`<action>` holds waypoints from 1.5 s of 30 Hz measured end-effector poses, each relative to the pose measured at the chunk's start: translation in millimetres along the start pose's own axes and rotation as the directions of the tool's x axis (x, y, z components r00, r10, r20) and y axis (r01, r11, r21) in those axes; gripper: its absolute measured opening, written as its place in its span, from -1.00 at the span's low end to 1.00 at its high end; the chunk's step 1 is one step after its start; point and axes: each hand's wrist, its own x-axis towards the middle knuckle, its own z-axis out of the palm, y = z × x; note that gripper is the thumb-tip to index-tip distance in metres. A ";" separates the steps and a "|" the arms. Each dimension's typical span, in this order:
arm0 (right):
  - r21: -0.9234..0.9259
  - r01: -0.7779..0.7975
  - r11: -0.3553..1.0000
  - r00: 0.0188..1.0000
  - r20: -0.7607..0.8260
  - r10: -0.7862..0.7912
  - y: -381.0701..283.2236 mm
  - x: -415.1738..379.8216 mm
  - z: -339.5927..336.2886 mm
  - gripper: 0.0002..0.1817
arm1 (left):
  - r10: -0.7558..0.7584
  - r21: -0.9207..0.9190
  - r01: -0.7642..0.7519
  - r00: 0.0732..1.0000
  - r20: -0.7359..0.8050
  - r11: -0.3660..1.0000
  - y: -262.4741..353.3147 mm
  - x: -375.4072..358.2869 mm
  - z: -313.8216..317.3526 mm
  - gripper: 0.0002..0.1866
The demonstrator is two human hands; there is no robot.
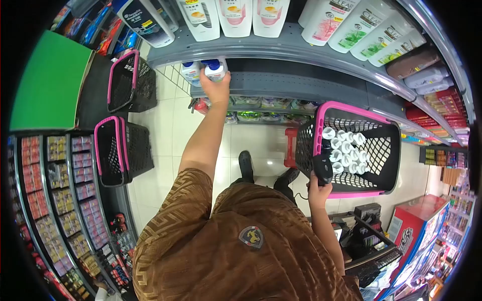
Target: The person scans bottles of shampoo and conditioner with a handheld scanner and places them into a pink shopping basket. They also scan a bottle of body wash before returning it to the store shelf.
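My left hand [216,91] reaches up to the shelf, its fingers wrapped round a white bottle with a blue cap [215,74]. Touching or close beside that bottle on the left is a second white bottle with a blue cap [191,75]. In my right hand [318,192] is a black handheld scanner [322,169], held over the near left side of a black shopping basket with pink handles [384,165]. Several white-capped bottles [346,150] stand grouped inside the basket. A thin cord shows near my right wrist.
Shampoo bottles [236,17] line the upper shelf [241,50]. At the left stand more black baskets with pink handles [140,150] and a green panel [47,85]. A red stand [290,148] sits beside the basket. A red freezer [419,220] is at right.
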 end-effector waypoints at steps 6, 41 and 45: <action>0.120 0.047 0.992 0.999 -0.010 -0.046 1.7 2.1 2.9 -0.88 | 0.013 0.089 -0.008 0.998 -0.060 0.996 8.1 -8.5 -1.8 -0.02; 0.124 0.050 0.991 0.998 -0.040 -0.045 -6.1 2.3 1.7 -0.84 | -0.556 -0.054 0.553 0.826 -0.092 0.831 1.2 -15.2 9.7 -0.15; 0.131 0.051 0.990 0.998 -0.045 -0.046 -4.8 1.3 2.3 -0.83 | -0.528 0.051 0.534 0.844 -0.098 0.844 -14.9 -12.2 12.7 -0.21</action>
